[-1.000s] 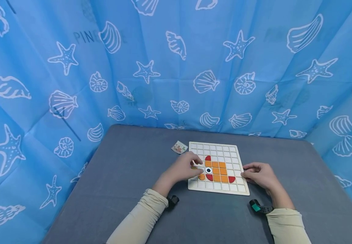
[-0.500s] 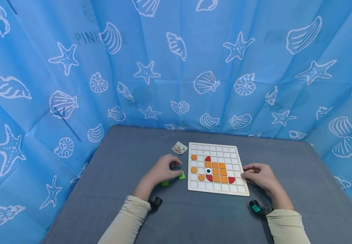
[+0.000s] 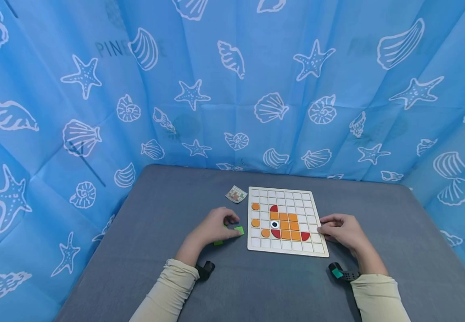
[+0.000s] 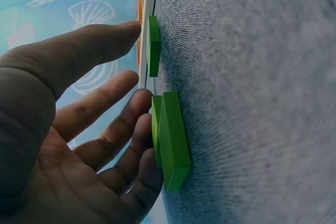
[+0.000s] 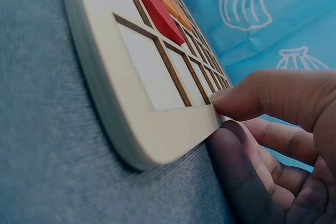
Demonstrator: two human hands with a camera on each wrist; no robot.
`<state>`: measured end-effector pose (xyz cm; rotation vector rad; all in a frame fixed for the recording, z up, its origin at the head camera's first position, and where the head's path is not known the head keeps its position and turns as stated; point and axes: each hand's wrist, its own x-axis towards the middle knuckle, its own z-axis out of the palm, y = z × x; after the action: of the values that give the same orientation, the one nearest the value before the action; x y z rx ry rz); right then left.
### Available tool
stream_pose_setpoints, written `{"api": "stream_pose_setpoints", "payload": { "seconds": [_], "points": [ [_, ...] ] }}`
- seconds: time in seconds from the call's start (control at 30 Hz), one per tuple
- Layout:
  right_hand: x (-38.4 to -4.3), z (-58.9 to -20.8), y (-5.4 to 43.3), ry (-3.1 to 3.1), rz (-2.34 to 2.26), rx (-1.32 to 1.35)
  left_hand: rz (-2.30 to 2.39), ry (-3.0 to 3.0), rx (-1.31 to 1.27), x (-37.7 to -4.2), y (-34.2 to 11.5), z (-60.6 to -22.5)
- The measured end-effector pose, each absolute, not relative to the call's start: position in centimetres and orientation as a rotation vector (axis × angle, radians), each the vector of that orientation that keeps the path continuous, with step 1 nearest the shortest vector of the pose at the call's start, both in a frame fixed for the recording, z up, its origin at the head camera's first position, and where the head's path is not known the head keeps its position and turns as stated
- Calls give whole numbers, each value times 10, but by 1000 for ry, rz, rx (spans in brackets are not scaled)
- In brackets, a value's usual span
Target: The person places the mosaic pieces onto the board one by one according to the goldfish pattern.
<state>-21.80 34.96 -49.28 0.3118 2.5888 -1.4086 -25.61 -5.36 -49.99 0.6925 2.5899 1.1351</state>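
Observation:
My left hand [image 3: 212, 229] is over the table, left of the board, beside several green square tiles. Its thumb is close to one green tile [image 3: 238, 230]; whether they touch I cannot tell. In the left wrist view, thumb and fingers are apart, with two overlapping green tiles [image 4: 176, 140] by the curved fingertips. A pale wooden grid board [image 3: 302, 208] holds orange squares [image 3: 284, 226], red quarter-round pieces [image 3: 305, 236], an eye tile [image 3: 274, 225] and orange discs [image 3: 255, 222]. My right hand [image 3: 343, 230] pinches the board's right edge, thumb on top.
A small picture card [image 3: 236, 194] with a coloured grid pattern lies left of the board's far corner. The grey cloth-covered table [image 3: 272, 286] runs back to a blue curtain [image 3: 216, 116] with white shells and starfish.
My left hand has moved left from the board to the green tiles, leaving the orange discs in plain sight. My right hand has stayed at the board's edge.

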Motion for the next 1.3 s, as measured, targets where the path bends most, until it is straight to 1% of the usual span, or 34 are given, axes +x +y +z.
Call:
{"api": "stream_pose_setpoints", "payload": {
  "seconds": [0.47, 0.97, 1.13, 1.3],
  "points": [
    [-217, -492, 349, 2581, -1415, 319, 1093, 2555, 674, -256, -51, -499],
    [-216, -496, 349, 2596, -1412, 301, 1084, 2572, 728, -257, -49, -500],
    [-217, -495, 350, 2591, -1415, 306, 1121, 2582, 722, -263, -42, -493],
    [-217, -494, 350, 2593, -1411, 308, 1126, 2602, 757, -272, -26, -479]
  ]
}}
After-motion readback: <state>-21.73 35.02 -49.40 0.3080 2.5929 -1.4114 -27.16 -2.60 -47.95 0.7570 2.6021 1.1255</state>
